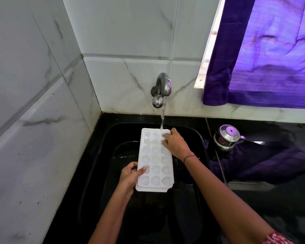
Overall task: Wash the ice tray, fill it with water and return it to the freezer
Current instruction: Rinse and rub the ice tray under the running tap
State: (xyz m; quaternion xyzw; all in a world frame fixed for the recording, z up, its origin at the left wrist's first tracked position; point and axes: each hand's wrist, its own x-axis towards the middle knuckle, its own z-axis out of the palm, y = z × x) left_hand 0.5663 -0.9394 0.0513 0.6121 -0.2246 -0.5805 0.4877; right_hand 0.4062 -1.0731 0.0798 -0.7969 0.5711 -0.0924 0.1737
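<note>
A white ice tray with heart-shaped cups is held over the black sink. Water runs from the steel tap onto the tray's far right corner. My left hand grips the tray's near left edge, thumb on top and fingers underneath. My right hand lies on the far right cups, its fingers on the wet cups beside the stream and its thumb at the tray's far edge.
A small steel kettle stands on the black counter right of the sink. A purple curtain hangs at the window above it. Marble-tiled walls close in on the left and behind the tap.
</note>
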